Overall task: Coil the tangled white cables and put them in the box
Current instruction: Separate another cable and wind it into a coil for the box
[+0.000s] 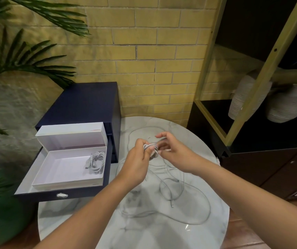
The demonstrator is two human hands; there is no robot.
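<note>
Table (90,212): round, glossy marbled top. The white leads barely show against it, so I could miss a strand.
Loose cables (177,180): thin, limp and smooth, sprawled in crossed loops from the near edge to the middle. I judge that pulling on them could tighten a knot or drag a plug off the edge.
Left hand (137,162): over the table's middle, its fingers and thumb curled round the coil (150,147).
Coil: a small springy bundle of turns, likely to splay if the grip eases.
Right hand (172,151): fingers half-curled against the coil, forefinger raised. I cannot tell whether it pinches a strand.
Box (63,184): white matte card with shallow walls and its lid up. It sits in the open navy drawer (42,195) off the table's left edge.
Stored cable (95,162): loosely wound in the box's far right corner, and a careless drop could snag it.
</note>
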